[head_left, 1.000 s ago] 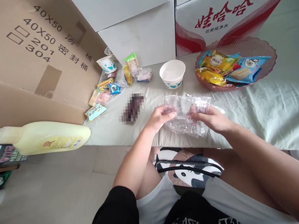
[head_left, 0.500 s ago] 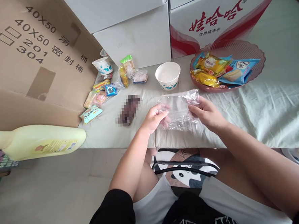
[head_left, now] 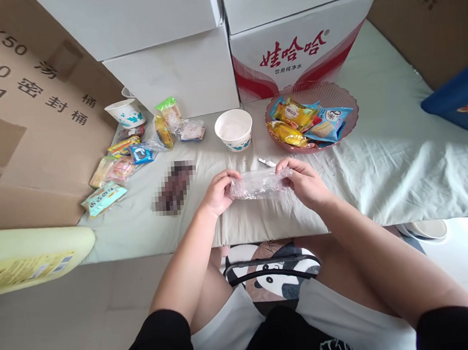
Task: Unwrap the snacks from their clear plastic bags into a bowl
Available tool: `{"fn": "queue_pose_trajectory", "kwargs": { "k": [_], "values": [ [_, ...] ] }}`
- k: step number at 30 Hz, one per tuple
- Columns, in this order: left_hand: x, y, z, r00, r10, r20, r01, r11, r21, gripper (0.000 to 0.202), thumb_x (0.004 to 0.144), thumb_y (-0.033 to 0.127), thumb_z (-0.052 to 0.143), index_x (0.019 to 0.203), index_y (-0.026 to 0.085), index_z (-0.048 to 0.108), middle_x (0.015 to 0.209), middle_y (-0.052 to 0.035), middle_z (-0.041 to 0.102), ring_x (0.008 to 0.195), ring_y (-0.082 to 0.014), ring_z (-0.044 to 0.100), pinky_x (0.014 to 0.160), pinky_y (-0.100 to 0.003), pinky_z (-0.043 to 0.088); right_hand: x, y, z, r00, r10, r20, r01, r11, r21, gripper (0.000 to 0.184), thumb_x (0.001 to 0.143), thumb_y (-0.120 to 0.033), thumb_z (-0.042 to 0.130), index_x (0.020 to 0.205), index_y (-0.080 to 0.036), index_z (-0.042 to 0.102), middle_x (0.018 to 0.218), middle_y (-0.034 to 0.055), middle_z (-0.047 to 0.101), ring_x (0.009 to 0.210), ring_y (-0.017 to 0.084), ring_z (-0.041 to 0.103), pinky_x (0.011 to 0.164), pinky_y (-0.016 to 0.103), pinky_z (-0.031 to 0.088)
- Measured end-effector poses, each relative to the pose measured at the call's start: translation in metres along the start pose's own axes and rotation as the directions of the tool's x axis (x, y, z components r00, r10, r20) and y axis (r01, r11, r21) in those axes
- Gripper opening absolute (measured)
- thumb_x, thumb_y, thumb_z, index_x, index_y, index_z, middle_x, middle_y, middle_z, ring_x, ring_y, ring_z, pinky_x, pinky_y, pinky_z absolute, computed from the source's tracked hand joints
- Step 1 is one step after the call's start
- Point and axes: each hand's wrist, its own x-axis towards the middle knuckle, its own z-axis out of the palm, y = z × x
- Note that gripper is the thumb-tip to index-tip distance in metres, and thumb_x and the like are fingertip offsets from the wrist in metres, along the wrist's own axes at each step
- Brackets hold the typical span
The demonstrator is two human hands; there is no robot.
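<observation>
A crinkled clear plastic bag point(head_left: 260, 185) stretches between my two hands above the front of the cloth-covered surface. My left hand point(head_left: 220, 190) pinches its left end, and my right hand point(head_left: 302, 182) grips the right end. Just beyond the bag lies a small light-coloured object point(head_left: 267, 163), partly hidden by my right hand; its kind is unclear. A white paper bowl point(head_left: 234, 131) with a blue leaf pattern stands behind it. To the right, a pink ribbed plastic bowl point(head_left: 352, 123) holds several wrapped snacks point(head_left: 296, 116).
Several packaged snacks point(head_left: 140, 153) and paper bowls point(head_left: 126, 114) lie at the left. A blurred-out dark object point(head_left: 174, 188) is left of my hands. White cartons point(head_left: 172, 76) form a wall behind; a brown carton point(head_left: 31, 171) and pale yellow bottle point(head_left: 36, 258) border the left.
The bag is now folded or gathered into a narrower strip, both hands still on it. The view has swung right, bringing a blue object in at the right edge. The small light object now shows.
</observation>
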Motion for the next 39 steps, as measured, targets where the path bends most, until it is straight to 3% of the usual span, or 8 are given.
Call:
{"fn": "queue_pose_trajectory", "kwargs": {
  "k": [7,12,16,23,28,33,36,39],
  "values": [
    [0.006,0.001,-0.006,0.999,0.042,0.015,-0.043,0.997,0.058,0.035,0.061,0.044,0.084,0.07,0.014,0.068,0.064,0.0001,0.064,0.053,-0.0089,0.055,0.049,-0.021,0.045,0.007,0.0,0.001,1.0,0.01,-0.002,-0.01,0.998,-0.055,0.013,0.066,-0.032,0.058,0.071,-0.022,0.063,0.06,-0.003,0.055,0.054,0.011,0.049,0.056,0.028,0.037],
    [-0.001,0.002,-0.01,0.998,0.068,0.018,-0.07,0.987,0.146,0.039,0.054,0.033,0.092,0.074,0.017,0.063,0.06,0.0048,0.058,0.052,-0.0069,0.053,0.049,-0.018,0.038,0.005,0.004,0.003,0.997,0.038,0.072,-0.027,0.99,-0.141,0.017,0.066,-0.032,0.056,0.076,-0.021,0.064,0.065,-0.0016,0.06,0.06,0.013,0.055,0.062,0.03,0.041],
    [-0.003,0.001,-0.009,0.997,0.074,-0.014,-0.071,0.985,0.16,0.042,0.053,0.027,0.092,0.078,0.018,0.06,0.067,0.0061,0.057,0.055,-0.0065,0.054,0.051,-0.018,0.039,0.003,0.005,0.003,0.994,0.044,0.1,-0.022,0.978,-0.208,0.02,0.068,-0.033,0.055,0.078,-0.02,0.066,0.065,-0.0011,0.061,0.061,0.014,0.055,0.064,0.03,0.041],
    [0.0,-0.001,-0.008,0.998,0.065,-0.025,-0.06,0.982,0.177,0.049,0.052,0.028,0.093,0.082,0.019,0.056,0.072,0.0057,0.06,0.061,-0.0093,0.061,0.056,-0.02,0.049,0.004,0.004,0.001,0.992,0.061,0.11,-0.032,0.968,-0.248,0.022,0.067,-0.032,0.053,0.078,-0.021,0.068,0.063,0.0004,0.063,0.064,0.016,0.056,0.066,0.031,0.043],
    [0.002,0.001,-0.006,0.994,0.098,-0.057,-0.084,0.972,0.218,0.051,0.05,0.028,0.094,0.083,0.019,0.057,0.075,0.0065,0.06,0.056,-0.0068,0.057,0.051,-0.02,0.044,0.004,0.003,-0.002,0.992,0.07,0.104,-0.038,0.958,-0.284,0.027,0.071,-0.035,0.051,0.078,-0.02,0.072,0.066,0.0033,0.068,0.069,0.018,0.059,0.07,0.032,0.046],
    [0.003,0.003,-0.006,0.984,0.146,-0.104,-0.126,0.975,0.185,0.069,0.052,0.027,0.094,0.111,0.025,0.058,0.08,0.0063,0.066,0.056,-0.0088,0.059,0.049,-0.02,0.041,0.004,0.006,-0.006,0.991,0.062,0.117,-0.014,0.925,-0.379,0.036,0.086,-0.047,0.052,0.07,-0.02,0.069,0.084,0.0082,0.074,0.083,0.021,0.063,0.079,0.035,0.049],
    [0.002,0.0,-0.007,0.987,0.146,-0.068,-0.133,0.977,0.169,0.079,0.054,0.028,0.094,0.123,0.027,0.056,0.079,0.006,0.067,0.058,-0.0094,0.059,0.053,-0.02,0.042,0.004,0.009,-0.004,0.997,0.01,0.078,0.013,0.959,-0.284,0.028,0.082,-0.049,0.069,0.088,-0.021,0.066,0.104,0.0073,0.075,0.095,0.02,0.066,0.086,0.034,0.051],
    [-0.002,-0.003,-0.005,0.993,0.112,0.034,-0.116,0.978,0.172,0.086,0.056,0.03,0.095,0.131,0.028,0.054,0.082,0.0041,0.069,0.062,-0.0109,0.061,0.061,-0.022,0.047,0.001,0.012,0.002,0.964,0.062,0.259,-0.006,0.977,-0.212,0.036,0.078,-0.045,0.077,0.101,-0.021,0.063,0.088,0.0016,0.07,0.078,0.016,0.062,0.07,0.028,0.049]
  ]
}}
